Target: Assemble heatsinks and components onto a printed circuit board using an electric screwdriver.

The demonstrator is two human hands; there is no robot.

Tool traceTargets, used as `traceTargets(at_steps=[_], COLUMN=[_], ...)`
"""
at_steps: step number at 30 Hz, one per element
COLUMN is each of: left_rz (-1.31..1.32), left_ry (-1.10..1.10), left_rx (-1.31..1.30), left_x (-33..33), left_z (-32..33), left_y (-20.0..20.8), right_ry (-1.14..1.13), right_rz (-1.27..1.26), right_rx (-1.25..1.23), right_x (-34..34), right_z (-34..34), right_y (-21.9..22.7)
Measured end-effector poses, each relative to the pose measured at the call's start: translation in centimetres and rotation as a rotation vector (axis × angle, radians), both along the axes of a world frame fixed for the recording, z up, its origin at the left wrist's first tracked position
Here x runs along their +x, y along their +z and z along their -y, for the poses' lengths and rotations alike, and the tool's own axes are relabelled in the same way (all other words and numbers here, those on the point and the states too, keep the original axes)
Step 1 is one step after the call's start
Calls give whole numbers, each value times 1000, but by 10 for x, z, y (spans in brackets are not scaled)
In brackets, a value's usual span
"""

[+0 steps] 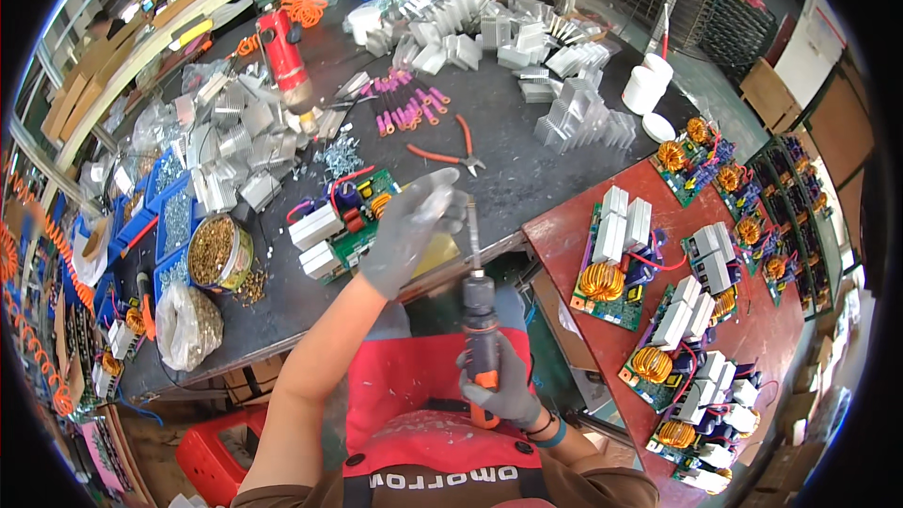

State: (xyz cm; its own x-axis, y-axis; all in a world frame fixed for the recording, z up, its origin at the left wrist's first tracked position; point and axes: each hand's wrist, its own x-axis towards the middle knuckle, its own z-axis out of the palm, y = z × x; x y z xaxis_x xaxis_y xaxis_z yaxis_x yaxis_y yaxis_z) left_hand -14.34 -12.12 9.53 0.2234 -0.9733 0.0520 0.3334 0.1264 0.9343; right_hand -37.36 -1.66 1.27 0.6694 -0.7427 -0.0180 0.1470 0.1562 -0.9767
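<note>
Gripping a grey and orange power screwdriver upright over the lap, the right hand in its grey glove is clamped around the tool's lower handle, just off the near edge of the bench. The screwdriver's thin bit points up toward the left hand, which hovers at the bench's near edge with gloved fingers drawn together at the bit's tip; whether they pinch anything there is too blurred to tell. Just beside that hand, on the bench, lies a green circuit board with white blocks, red wires and a copper coil. Red-handled pliers lie near the middle of the bench, with a row of pink-handled tools behind them. A round tin of brass screws stands at the near left corner, a clear bag next to it. Silver finned metal blocks are heaped along the far edge. On a red table to the right, more boards with copper coils lie in rows.
</note>
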Motion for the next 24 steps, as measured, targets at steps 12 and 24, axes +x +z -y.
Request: traceTargets(at_steps=[12, 24], left_rz=[1175, 1713], left_ry=[301, 274], left_rx=[181, -143], left_x=[2, -20], left_z=[266, 416], left_y=[-67, -76], right_ry=[-362, -364], right_rz=[-66, -179], right_rx=[-50, -4], right_x=[-40, -46], right_z=[19, 26], right_y=[-23, -50])
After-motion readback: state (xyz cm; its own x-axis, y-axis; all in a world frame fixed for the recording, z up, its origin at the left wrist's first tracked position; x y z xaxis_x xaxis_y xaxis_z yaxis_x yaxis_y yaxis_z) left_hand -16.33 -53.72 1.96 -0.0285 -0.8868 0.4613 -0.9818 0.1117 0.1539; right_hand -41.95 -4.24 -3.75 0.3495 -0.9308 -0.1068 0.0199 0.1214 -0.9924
